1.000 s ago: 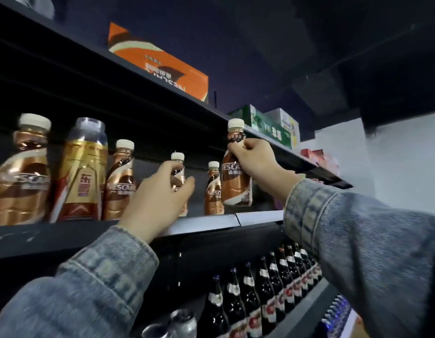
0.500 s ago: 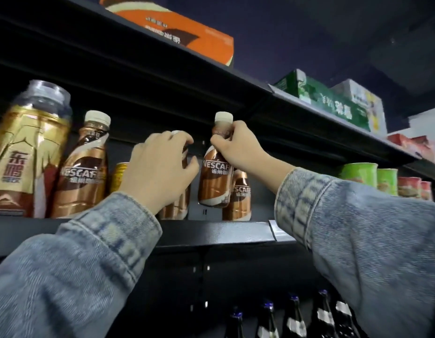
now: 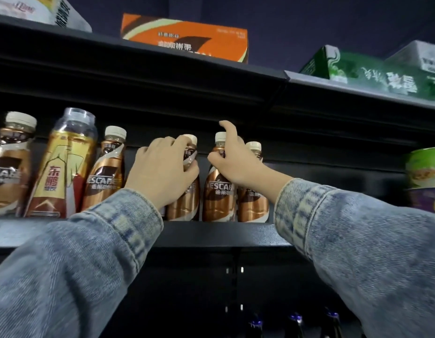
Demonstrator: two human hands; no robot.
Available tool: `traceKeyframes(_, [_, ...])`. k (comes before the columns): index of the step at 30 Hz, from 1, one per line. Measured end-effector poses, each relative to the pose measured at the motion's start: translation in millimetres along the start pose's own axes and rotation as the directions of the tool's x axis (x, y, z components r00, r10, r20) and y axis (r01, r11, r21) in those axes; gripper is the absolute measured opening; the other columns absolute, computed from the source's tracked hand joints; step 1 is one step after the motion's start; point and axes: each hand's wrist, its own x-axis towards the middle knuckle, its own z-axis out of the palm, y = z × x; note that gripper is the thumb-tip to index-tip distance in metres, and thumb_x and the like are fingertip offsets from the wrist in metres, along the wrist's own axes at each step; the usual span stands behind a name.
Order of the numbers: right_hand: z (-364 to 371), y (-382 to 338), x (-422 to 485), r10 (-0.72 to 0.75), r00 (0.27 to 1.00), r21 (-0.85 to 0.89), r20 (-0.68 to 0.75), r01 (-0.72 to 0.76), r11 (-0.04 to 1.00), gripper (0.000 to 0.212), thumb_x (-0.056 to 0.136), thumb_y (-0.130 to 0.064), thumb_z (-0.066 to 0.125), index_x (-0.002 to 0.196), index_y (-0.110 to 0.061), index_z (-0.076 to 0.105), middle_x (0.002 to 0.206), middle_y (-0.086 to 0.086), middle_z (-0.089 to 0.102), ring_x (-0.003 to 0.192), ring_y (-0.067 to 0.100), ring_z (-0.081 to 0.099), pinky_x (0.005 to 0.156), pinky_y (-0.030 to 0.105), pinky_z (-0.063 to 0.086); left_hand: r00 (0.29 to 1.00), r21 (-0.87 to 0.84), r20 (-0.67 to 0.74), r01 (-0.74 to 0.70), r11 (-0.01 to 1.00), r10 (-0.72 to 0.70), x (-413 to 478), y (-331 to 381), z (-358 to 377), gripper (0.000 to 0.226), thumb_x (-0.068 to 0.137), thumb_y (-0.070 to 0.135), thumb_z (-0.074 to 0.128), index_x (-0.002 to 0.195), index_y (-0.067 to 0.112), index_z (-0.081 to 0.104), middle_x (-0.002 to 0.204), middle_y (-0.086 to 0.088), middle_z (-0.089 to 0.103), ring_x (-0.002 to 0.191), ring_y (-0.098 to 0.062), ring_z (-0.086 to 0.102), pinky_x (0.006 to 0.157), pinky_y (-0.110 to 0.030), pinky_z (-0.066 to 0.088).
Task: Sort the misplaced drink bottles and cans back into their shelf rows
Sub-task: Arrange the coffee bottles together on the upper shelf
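Observation:
Brown Nescafe coffee bottles with white caps stand in a row on the black shelf (image 3: 211, 234). My left hand (image 3: 160, 174) grips the neck of one Nescafe bottle (image 3: 184, 203), which stands on the shelf. My right hand (image 3: 238, 162) holds the neighbouring Nescafe bottle (image 3: 217, 193) at its neck, thumb on the front and index finger lifted straight up. That bottle stands upright beside another Nescafe bottle (image 3: 253, 201). A taller gold bottle with a clear cap (image 3: 63, 167) stands among the Nescafe bottles at the left.
An orange carton (image 3: 187, 37) and a green carton (image 3: 358, 71) lie on the shelf above. Green cup-shaped tubs (image 3: 423, 167) stand at the right of the same shelf. Dark bottles with blue caps (image 3: 294, 323) show on the shelf below.
My right hand has lowered its Nescafe bottle onto the shelf, in front of the row, and its index finger has lifted. My left hand still grips its bottle. The view has tilted upward.

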Motion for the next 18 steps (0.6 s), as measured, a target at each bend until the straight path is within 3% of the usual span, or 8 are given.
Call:
traceKeyframes(5, [4.8,4.3,4.9,0.025,0.999,0.097,0.024,-0.027,0.995,0.063,0.094,-0.018,0.047,0.147,-0.020,0.014,0.128,0.022,0.044,0.070,0.014,0.049,0.053,0.018,0.035,1.000,0.071,0.013,0.000,0.997,-0.001,-1.8,1.8,-2.0,0.042,0.090,0.040,0.042,0.128,0.022,0.042,0.112,0.000,0.058,0.114,-0.022,0.049,0.103,-0.044,0.029])
traceKeyframes(10, [9.4,3.8,8.6,0.049,0.999,0.094,0.015,-0.050,0.994,0.059,0.095,-0.020,0.048,0.145,-0.018,0.018,0.120,0.017,0.047,0.067,0.010,0.049,0.047,0.014,0.033,1.000,0.101,0.028,0.010,0.995,-0.012,-4.0,-0.6,0.3,0.045,0.091,0.042,0.043,0.131,0.022,0.038,0.115,-0.001,0.058,0.118,-0.021,0.046,0.110,-0.048,0.021])
traceKeyframes(12, [5.8,2.7,9.4,0.085,0.996,0.073,0.012,-0.086,0.994,0.059,0.095,-0.023,0.047,0.146,-0.017,0.020,0.115,0.016,0.052,0.073,0.013,0.052,0.052,0.018,0.035,0.999,0.120,0.047,0.014,0.993,-0.019,-5.4,-1.8,1.8,0.049,0.090,0.045,0.043,0.133,0.022,0.036,0.116,-0.002,0.057,0.120,-0.021,0.045,0.111,-0.049,0.019])
traceKeyframes(14, [-2.6,2.3,4.7,0.039,0.999,0.033,-0.031,-0.038,0.999,0.059,0.094,-0.026,0.048,0.147,-0.018,0.024,0.118,0.013,0.053,0.090,0.018,0.057,0.067,0.021,0.043,0.998,0.134,0.059,0.011,0.991,-0.019,-7.2,-3.7,3.9,0.051,0.089,0.047,0.043,0.133,0.023,0.035,0.118,-0.002,0.056,0.122,-0.021,0.043,0.111,-0.049,0.019])
traceKeyframes(16, [-15.0,6.1,-4.3,-0.074,0.972,-0.052,-0.225,0.064,0.997,0.054,0.093,-0.027,0.050,0.144,-0.020,0.033,0.134,0.008,0.050,0.116,0.020,0.052,0.090,0.025,0.041,0.999,0.122,0.038,0.006,0.993,-0.010,-10.9,-4.5,5.5,0.052,0.089,0.047,0.044,0.135,0.025,0.033,0.121,-0.002,0.055,0.126,-0.020,0.040,0.112,-0.049,0.018])
traceKeyframes(18, [-24.1,15.9,-15.1,-0.065,0.899,-0.085,-0.433,0.031,0.996,0.053,0.091,-0.030,0.054,0.141,-0.019,0.038,0.140,0.006,0.046,0.126,0.020,0.046,0.097,0.027,0.037,1.000,0.107,0.007,-0.020,0.994,0.019,-16.8,-3.1,6.5,0.057,0.088,0.050,0.043,0.138,0.026,0.030,0.131,-0.001,0.050,0.134,-0.019,0.032,0.114,-0.048,0.015])
